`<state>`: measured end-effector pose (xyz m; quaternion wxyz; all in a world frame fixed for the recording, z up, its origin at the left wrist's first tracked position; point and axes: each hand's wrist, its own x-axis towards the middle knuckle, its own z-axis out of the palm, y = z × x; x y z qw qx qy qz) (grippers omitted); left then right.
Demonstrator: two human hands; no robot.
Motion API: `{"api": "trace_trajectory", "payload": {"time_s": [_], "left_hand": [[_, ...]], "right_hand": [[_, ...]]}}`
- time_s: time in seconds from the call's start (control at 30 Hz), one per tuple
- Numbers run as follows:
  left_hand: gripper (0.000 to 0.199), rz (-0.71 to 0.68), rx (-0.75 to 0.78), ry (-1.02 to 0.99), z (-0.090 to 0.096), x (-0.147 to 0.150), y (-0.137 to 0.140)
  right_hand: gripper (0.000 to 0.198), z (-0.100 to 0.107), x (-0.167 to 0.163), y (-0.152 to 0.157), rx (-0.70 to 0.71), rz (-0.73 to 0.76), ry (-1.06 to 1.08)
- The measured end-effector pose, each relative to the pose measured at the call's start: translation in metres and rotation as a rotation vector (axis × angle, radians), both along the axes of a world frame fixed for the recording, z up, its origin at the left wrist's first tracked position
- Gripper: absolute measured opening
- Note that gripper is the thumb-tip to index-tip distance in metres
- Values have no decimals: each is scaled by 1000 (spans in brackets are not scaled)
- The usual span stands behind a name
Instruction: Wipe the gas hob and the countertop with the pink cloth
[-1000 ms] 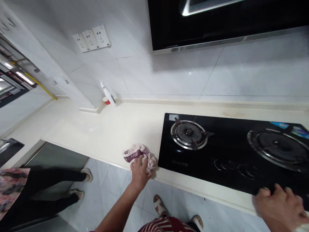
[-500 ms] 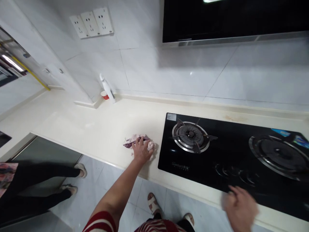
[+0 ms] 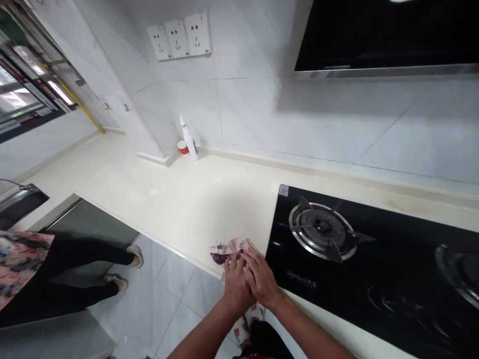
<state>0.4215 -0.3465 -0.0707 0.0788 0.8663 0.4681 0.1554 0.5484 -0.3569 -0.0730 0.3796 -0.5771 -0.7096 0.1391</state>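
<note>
A crumpled pink-and-white cloth (image 3: 220,252) with a dark purple patch lies at the front of the cream countertop (image 3: 179,199), just left of the black gas stove (image 3: 277,269). Both my hands are on it, side by side and touching. My left hand (image 3: 237,286) has its fingers bent down over the near part of the cloth. My right hand (image 3: 262,279) grips its right side, the fingers closed close beside the left ones. Part of the cloth is hidden under the hands.
A white spray bottle (image 3: 189,141) and a red-and-white cup (image 3: 182,147) stand by the wall corner. A burner (image 3: 322,225) sits to the right under a range hood (image 3: 389,40). At the left stands another person (image 3: 75,274), near a sink (image 3: 22,204).
My right hand has come left from in front of the stove onto the cloth beside my left hand. The cloth has moved nearer the counter's front edge. The view has shifted left.
</note>
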Motion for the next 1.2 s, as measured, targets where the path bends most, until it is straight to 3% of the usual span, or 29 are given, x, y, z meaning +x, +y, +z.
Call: {"api": "trace_trajectory", "payload": {"time_s": [0.07,0.17,0.4,0.5,0.6,0.7,0.8,0.87,0.93,1.03,1.13,1.2], "left_hand": [[63,-14,8,-4,-4,-4,2],[63,-27,12,5,-4,-1,29],[57,12,-9,140,22,42,149],[57,7,-22,180,29,59,174],[51,11,2,201,29,57,161],[46,-12,42,191,26,38,121],[40,-106,58,100,24,13,84],[39,-199,34,17,23,-2,75],[37,-261,11,-76,22,-8,84],[30,-274,58,-268,26,6,124],[33,-331,110,-400,40,50,172],[39,-377,88,-379,51,90,197]], "right_hand": [[43,-8,-5,-1,10,-11,-15],[44,-14,-2,20,27,10,-29],[41,3,32,147,-6,-16,-29],[39,10,44,171,-61,-28,-8],[39,12,40,153,-55,-44,24],[42,14,25,109,-40,-37,63],[45,20,17,63,-62,24,132],[42,22,20,41,-84,14,196],[38,20,31,24,-78,-92,207],[31,10,48,3,-39,-354,76],[29,-2,55,-13,-59,-620,-130],[31,-7,52,-18,-97,-710,-271]]}}
